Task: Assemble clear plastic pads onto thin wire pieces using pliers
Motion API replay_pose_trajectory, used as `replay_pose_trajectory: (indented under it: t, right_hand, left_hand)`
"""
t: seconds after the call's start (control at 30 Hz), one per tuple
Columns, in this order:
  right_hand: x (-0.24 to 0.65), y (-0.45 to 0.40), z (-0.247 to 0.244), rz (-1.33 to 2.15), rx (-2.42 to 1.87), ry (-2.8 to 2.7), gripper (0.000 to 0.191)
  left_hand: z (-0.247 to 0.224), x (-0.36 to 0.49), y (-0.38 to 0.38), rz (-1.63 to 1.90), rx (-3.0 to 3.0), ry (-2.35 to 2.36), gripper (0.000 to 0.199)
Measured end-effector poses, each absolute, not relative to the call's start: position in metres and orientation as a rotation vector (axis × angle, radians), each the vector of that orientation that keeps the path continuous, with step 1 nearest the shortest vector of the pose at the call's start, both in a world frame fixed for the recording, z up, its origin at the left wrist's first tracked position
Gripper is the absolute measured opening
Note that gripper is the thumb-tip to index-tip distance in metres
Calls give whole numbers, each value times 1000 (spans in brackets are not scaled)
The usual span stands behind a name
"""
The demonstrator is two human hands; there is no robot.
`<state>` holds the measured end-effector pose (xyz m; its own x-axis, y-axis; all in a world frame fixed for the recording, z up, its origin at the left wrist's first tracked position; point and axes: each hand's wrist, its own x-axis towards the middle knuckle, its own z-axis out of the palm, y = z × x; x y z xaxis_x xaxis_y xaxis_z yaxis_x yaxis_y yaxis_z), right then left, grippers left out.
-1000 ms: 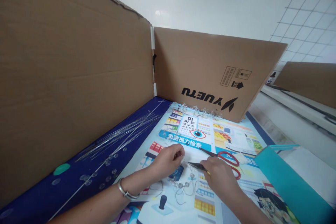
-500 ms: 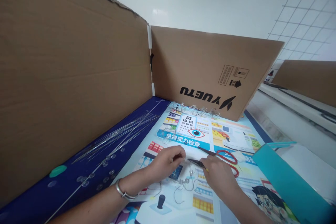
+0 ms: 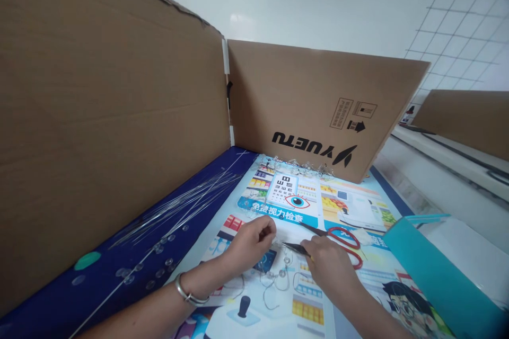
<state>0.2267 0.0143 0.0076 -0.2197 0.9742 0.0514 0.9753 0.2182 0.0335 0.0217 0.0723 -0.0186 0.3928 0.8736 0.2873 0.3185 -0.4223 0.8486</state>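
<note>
My right hand (image 3: 328, 259) is closed around a pair of dark needle-nose pliers (image 3: 294, 248), a bit of yellow handle showing by the fingers. The tips point left, toward my left hand (image 3: 254, 241), whose fingers are curled in a pinch. Whatever it pinches is too small to make out. Below and between the hands, a dark wire strand (image 3: 270, 296) curls on the printed sheet, with clear round beads (image 3: 281, 273) beside it. Red-handled scissors (image 3: 344, 235) lie just beyond my right hand, blades toward the left.
Tall cardboard panels (image 3: 119, 116) stand at left and back. Long clear strands (image 3: 178, 204) and loose beads (image 3: 159, 249) lie on the blue strip, near a green disc (image 3: 87, 260). Clear pieces (image 3: 302, 165) line the back panel's foot. A teal box (image 3: 433, 270) stands right.
My left hand has shifted slightly left, its fingers still pinched. My right hand and the pliers have also moved a little to the left.
</note>
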Motion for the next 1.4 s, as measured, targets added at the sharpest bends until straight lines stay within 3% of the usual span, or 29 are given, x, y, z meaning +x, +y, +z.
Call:
replay_pose_trajectory:
  t: [0.4,0.73,0.97,1.4]
  right_hand:
    - [230,17,4,-86,-2022,-2398,16]
    - [226,16,7,-101,-2017,-2420,17]
    - [225,14,10,-145,-1983,-2442,16]
    - [229,12,24,-212,-1963,-2453,15]
  left_hand:
    - [-13,22,70,1026,1785,948,6]
    - [-14,21,70,853,2301,862,14]
    - [-19,24,74,852,2214,995,8]
    - [-20,26,77,791,2273,940,19]
